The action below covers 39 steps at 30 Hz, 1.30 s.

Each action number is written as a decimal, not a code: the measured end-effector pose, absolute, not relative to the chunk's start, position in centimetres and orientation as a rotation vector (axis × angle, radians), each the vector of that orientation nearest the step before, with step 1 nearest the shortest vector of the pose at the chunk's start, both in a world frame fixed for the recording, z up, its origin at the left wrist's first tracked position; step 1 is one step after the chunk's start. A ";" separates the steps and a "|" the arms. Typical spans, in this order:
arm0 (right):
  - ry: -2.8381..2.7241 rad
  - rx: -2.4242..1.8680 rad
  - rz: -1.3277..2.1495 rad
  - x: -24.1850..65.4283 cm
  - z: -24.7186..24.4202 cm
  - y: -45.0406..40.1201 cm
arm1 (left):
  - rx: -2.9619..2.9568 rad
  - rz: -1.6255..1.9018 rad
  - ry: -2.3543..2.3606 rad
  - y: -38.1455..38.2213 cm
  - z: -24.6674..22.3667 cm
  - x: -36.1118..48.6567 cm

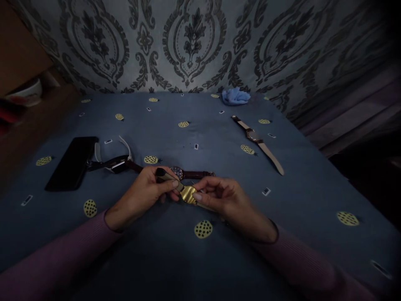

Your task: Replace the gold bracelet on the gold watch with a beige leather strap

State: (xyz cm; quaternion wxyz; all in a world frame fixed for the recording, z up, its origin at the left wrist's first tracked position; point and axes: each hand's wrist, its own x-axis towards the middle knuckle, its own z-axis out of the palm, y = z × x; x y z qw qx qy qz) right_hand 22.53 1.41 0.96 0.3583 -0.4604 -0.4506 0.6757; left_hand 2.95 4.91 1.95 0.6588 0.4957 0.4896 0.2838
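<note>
Near the middle of the frame, just above the tabletop (pixel 150 267), two hands share one gold watch (pixel 189 194). The left hand (pixel 145 188) has its grip pinched on the strap on one side of the case; the right hand (pixel 224 198) has thumb and fingers pressed together at the case's other edge. Behind the hands lies a dark-faced watch (pixel 177 171) with a brown strap stretched out toward the right. Left of them I see a smartwatch (pixel 119 167) with its band standing up in a loop, and beside it a black phone (pixel 72 164) lying flat. Toward the right of the frame another watch (pixel 254 136) is laid out open at a slant, its pale strap underside showing. Beyond that one, close to the patterned wall (pixel 194 46), sits a crumpled blue cloth (pixel 235 96).
</note>
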 end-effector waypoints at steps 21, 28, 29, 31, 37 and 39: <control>-1.250 -1.173 1.663 22.2 0.3 1.2 | 1.141 0.617 1.059 4.9 1.9 2.6; -1.294 -1.183 1.630 21.9 0.5 1.2 | 1.150 0.636 1.042 4.8 1.8 2.7; -1.292 -1.179 1.625 21.8 0.5 1.2 | 1.144 0.650 1.038 4.8 1.7 2.7; -1.293 -1.168 1.608 21.6 0.5 1.1 | 1.129 0.674 1.032 4.8 1.5 2.8; -1.318 -1.152 1.542 21.3 0.5 0.9 | 1.077 0.699 1.077 4.7 1.3 3.1; -1.327 -1.156 1.532 21.2 0.5 0.8 | 1.053 0.700 1.095 4.8 1.5 3.2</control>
